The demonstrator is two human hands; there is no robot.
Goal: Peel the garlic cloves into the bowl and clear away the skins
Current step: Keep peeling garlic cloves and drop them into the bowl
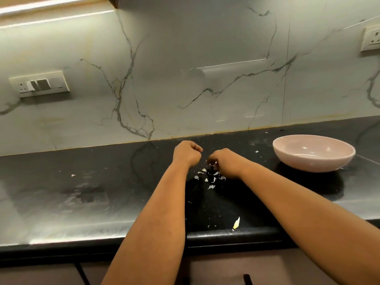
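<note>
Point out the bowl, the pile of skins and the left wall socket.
bowl [287, 160]: head view, on its outer front wall.
skins [211, 179]: head view, middle of the scattered pile.
socket [39, 84]: head view, centre of its plate.

Readable text: none anywhere in the head view.
Switch plate on the left [39, 84]: blank face, no lettering or marks to read.
Socket plate on the right [371, 38]: blank face, no lettering to read.
Bowl [313, 153]: plain pink, no brand or label.
Wall panel [185, 68]: grey veins only, no signs.
Worktop [82, 182]: dark stone, no numbers or marks.
</note>
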